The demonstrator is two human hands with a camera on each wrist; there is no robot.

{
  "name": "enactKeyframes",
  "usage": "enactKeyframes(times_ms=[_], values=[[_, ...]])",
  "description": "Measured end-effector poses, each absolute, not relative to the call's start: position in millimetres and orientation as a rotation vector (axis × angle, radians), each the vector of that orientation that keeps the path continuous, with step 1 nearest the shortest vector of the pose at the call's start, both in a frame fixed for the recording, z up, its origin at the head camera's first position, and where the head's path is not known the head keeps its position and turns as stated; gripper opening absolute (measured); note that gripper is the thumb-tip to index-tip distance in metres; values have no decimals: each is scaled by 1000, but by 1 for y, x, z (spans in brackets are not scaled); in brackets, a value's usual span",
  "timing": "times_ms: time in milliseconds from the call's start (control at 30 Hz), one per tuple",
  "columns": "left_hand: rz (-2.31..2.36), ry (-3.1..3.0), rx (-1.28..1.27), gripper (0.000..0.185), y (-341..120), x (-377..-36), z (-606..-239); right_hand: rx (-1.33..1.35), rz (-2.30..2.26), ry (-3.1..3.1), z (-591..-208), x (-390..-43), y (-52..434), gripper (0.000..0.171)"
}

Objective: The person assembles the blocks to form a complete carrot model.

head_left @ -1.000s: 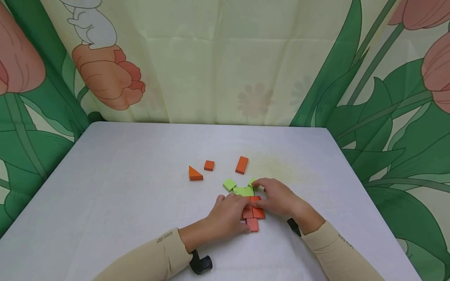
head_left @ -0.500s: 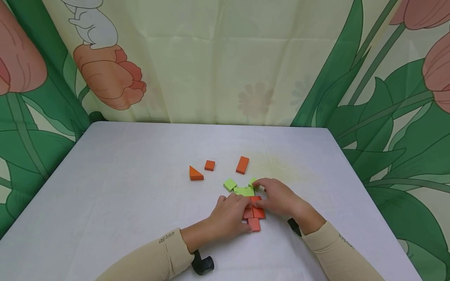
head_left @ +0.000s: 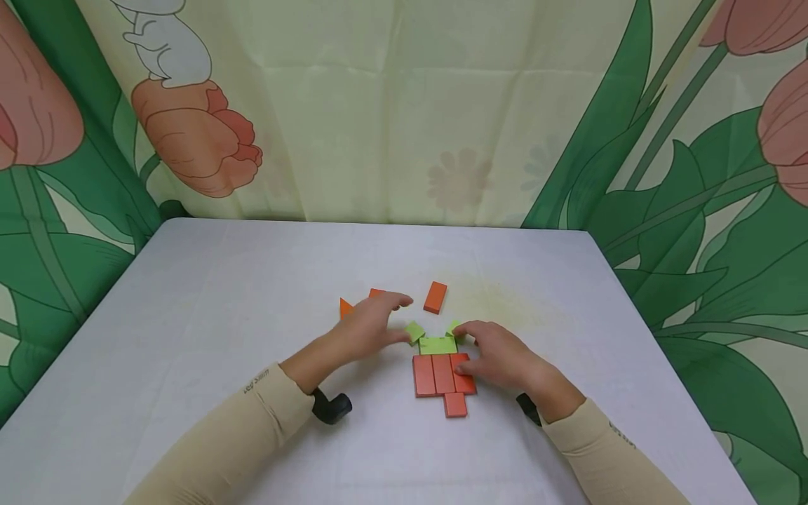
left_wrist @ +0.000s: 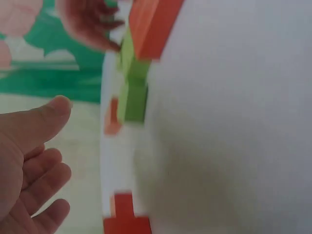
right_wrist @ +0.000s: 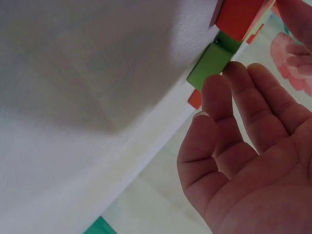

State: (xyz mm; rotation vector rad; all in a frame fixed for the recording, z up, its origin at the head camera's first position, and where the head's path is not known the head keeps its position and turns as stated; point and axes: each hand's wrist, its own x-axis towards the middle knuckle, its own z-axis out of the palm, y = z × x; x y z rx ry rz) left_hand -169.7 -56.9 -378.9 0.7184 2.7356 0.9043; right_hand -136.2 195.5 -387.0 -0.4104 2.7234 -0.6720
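On the table lies a flat figure of toy blocks. Red blocks (head_left: 424, 376) stand side by side with a small red block (head_left: 455, 405) below them. Above is a wide green block (head_left: 438, 345), with a left green block (head_left: 414, 331) and a right green block (head_left: 452, 327) at its upper corners. My right hand (head_left: 501, 358) rests at the figure's right side, fingertips at the right green block and thumb on the rightmost red block. My left hand (head_left: 366, 330) hovers left of the figure, fingers spread, holding nothing; its thumb tip is near the left green block.
An orange rectangular block (head_left: 435, 297) lies behind the figure. An orange triangle block (head_left: 344, 307) and a small orange block (head_left: 376, 292) are partly hidden behind my left hand. The white table (head_left: 252, 280) ends at a printed curtain (head_left: 391, 126).
My left hand has left the red blocks and moved up and left toward the orange blocks, uncovering the figure's left side. My right hand has stayed in place.
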Motion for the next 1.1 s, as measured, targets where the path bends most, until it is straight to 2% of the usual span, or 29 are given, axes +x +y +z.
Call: enactKeyframes(times_ms=[167, 333, 667, 1100], values=[[789, 2767, 610, 56, -78, -201, -383, -392, -675, 2718, -388, -134, 194, 53], [747, 2779, 574, 54, -85, -216, -388, -406, -674, 2729, -387, -134, 195, 52], [672, 2746, 474, 48, -86, -232, -401, -401, -667, 2726, -387, -134, 193, 52], [794, 2722, 381, 37, -92, -238, -404, -399, -660, 2733, -386, -135, 194, 52]])
